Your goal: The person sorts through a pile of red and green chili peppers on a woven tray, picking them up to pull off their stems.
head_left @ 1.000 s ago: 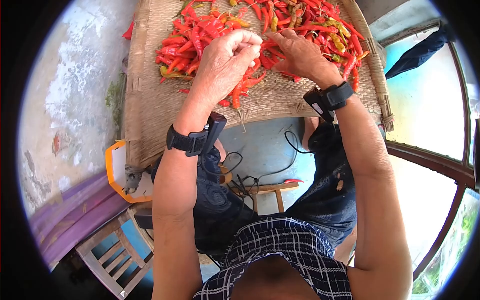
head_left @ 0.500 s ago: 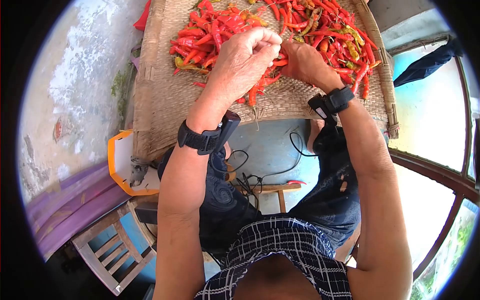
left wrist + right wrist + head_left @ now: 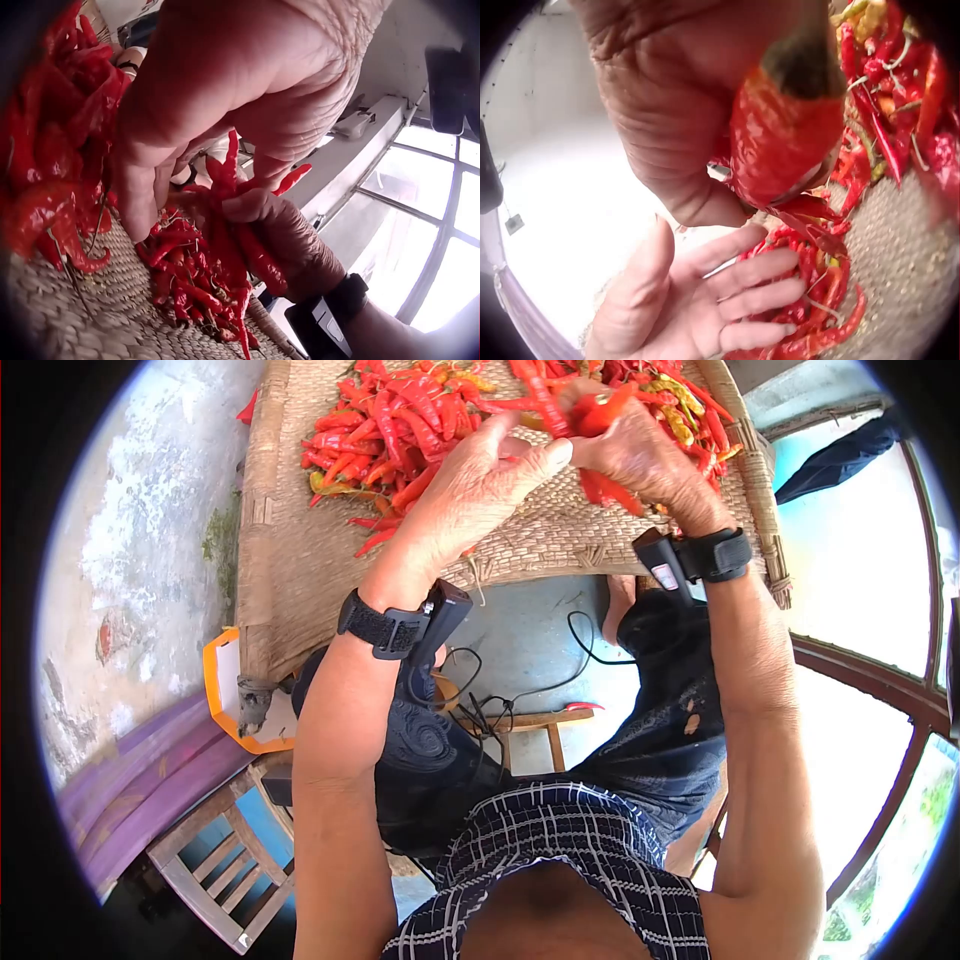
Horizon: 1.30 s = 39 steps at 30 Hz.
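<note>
My right hand point(image 3: 640, 455) grips a small bunch of red chili peppers point(image 3: 780, 142), held over the near part of the woven tray point(image 3: 330, 575). In the left wrist view, its thumb lies across the bunch, and pepper tips stick out above and below. Close beside it is my left hand point(image 3: 460, 495), with its thumb toward the right hand. The right wrist view shows that left palm turned up, fingers straight and spread, holding nothing. Behind the left hand lies a heap of red chili peppers point(image 3: 370, 435).
A second heap, with red and yellowish peppers point(image 3: 680, 420), lies at the tray's right side. A mottled wall point(image 3: 150, 540) stands left, a window point(image 3: 860, 560) right. Below are black cables point(image 3: 490, 710), a wooden stool point(image 3: 530, 722) and a slatted wooden chair point(image 3: 225, 870).
My right hand went from the right heap toward the left hand and has come up with several red peppers in its grip. My left hand's curled fingers have straightened.
</note>
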Tool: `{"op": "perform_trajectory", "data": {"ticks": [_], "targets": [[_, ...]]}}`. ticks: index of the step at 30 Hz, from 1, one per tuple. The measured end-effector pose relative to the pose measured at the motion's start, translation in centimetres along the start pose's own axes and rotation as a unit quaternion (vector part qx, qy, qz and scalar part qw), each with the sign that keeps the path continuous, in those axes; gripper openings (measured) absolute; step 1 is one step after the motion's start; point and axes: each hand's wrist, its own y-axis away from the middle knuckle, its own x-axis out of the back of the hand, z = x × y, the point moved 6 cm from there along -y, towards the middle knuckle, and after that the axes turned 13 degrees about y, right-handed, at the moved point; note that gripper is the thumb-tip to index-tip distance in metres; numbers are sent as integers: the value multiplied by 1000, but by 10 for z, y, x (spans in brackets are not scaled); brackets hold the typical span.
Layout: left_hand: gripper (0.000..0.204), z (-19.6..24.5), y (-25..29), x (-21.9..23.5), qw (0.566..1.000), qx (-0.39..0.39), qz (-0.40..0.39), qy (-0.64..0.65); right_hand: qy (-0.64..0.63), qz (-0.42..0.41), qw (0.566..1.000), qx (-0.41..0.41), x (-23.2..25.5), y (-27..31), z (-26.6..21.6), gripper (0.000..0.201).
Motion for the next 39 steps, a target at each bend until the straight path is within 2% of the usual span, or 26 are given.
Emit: {"op": "perform_trajectory", "data": {"ticks": [1,3,4,6,7,9,11,12,17,19,21,22,23,25,26,27,28,29,30,32,33,34,35,37,38,39], "targets": [[63,1,0,-6,997,9,-20,75,-3,-40,999,-36,-4,0,-11,28],[61,4,0,-13,991,8,-22,129,-13,-1,1000,22,-5,1,-35,33],[58,5,-1,-14,983,6,-19,183,-56,-44,997,-20,-13,2,-32,30],[51,0,-6,-12,961,22,-45,273,-101,-66,993,-1,-19,-3,-21,35],[51,-3,-7,-9,960,27,-43,275,-148,-91,985,20,-23,-4,-25,41],[38,-2,-8,0,970,-26,-18,241,-108,-7,994,26,-10,2,-27,30],[30,-7,-10,4,968,-28,-20,251,-218,-142,963,-71,-14,-3,-24,25],[29,-9,-11,4,964,-21,-10,263,-219,-144,962,-71,-10,-3,-29,25],[25,-7,-8,12,971,27,63,228,-117,-76,984,-112,8,2,-34,21],[23,-3,-8,15,974,1,73,215,-125,-79,976,-157,7,4,-14,23],[21,-2,-5,23,966,4,131,223,-90,-25,990,-101,10,0,13,25],[18,-2,-7,25,964,1,135,230,-82,1,989,-126,18,3,7,24],[18,-2,-7,28,964,-2,135,229,-46,24,995,-87,27,-2,15,26],[16,-2,-6,32,957,-3,144,250,106,140,984,-34,59,0,-3,26],[15,-1,-6,32,957,-11,153,247,156,169,970,-82,69,3,-3,26],[15,0,-6,32,957,-12,152,246,219,240,940,-104,77,8,9,22],[15,1,-5,31,960,-7,150,238,337,321,885,-8,82,13,-5,20],[16,1,-5,30,962,-2,147,231,444,392,801,89,80,21,-19,20],[16,0,-6,29,962,-1,146,231,445,392,800,88,78,23,-16,20],[17,-1,-7,27,970,-5,132,206,265,303,912,80,66,13,-8,27],[17,-2,-7,26,970,-5,131,205,265,305,912,79,59,13,-10,27],[17,-1,-7,25,972,-14,131,196,89,198,976,28,41,7,-5,28],[18,0,-7,23,973,-23,130,187,-92,81,992,-24,18,4,-2,30],[18,-1,-7,22,974,-21,121,189,-109,18,994,-11,-3,3,-13,25],[18,-1,-7,23,975,-21,116,191,-144,-37,987,-64,-9,2,-12,22],[18,-2,-7,23,974,-21,116,191,-143,-37,987,-63,-7,1,-12,22]]}}
